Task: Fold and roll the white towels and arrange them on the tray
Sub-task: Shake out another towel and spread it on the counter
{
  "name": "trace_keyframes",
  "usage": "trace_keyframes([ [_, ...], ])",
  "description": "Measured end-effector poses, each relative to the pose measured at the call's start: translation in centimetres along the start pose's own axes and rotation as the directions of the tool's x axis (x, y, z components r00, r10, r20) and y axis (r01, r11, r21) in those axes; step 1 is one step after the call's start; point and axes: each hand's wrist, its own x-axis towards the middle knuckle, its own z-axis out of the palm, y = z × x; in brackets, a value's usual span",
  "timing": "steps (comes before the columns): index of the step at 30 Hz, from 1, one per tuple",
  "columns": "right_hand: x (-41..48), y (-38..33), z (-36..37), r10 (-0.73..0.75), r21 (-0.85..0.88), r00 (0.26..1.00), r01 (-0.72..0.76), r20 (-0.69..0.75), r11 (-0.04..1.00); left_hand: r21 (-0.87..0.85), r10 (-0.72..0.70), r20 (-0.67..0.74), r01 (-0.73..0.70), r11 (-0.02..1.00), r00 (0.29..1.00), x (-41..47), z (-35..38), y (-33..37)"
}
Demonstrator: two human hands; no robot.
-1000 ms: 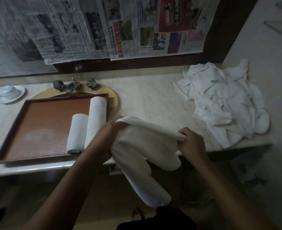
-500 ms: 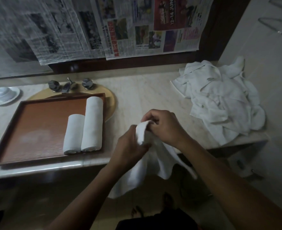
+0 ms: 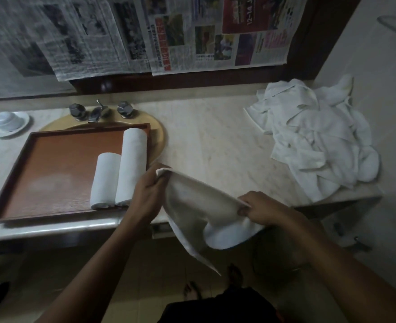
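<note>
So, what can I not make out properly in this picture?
Head view only:
- Near right corner of the tray: behind the left hand.
- Count of the towel pile: folds overlap.
- The basin: mostly under the tray.
- The newspaper print: too small, blurred.
- Underside of the held towel: faces away.

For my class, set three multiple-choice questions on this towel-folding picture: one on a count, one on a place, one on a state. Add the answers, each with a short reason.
1. How many rolled towels lie on the tray?
A) one B) two C) four

2. Where is the pile of loose towels?
A) on the tray B) on the floor C) on the counter, at its right end

3. The towel being worked on is:
A) held stretched between the left hand and the right hand B) rolled tight C) lying flat on the counter

Answers:
1 B: two rolls lie side by side.
2 C: the heap sits by the right wall.
3 A: each hand grips one end and the rest hangs down.
</note>
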Motion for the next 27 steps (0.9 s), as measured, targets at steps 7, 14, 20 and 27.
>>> trace_keyframes([
  [7, -1.3, 6.3, -1.3, 0.016, 0.082, 0.998, -0.011, -0.061, 0.997, 0.094, -0.263, 0.073, 0.256, 0.962, 0.962, -2.1, -1.2, -6.5],
  [14, -1.0, 8.3, -3.4, 0.135, 0.191, 0.957, -0.087, -0.257, 0.978, 0.154, -0.362, 0.098, 0.345, 0.926, 0.927, -1.5, -2.5, -9.7],
  [20, 2.3, 7.7, -6.3, 0.099, 0.142, 0.876, -0.036, -0.473, 0.989, 0.118, -0.293, -0.007, 0.291, 0.949, 0.956, 4.6, -1.2, -8.3],
  [27, 8.8, 6.8, -12.5, 0.091, 0.120, 0.778, -0.020, -0.622, 0.993, 0.102, -0.177, -0.114, 0.189, 0.977, 0.978, 14.5, -0.9, -6.0],
])
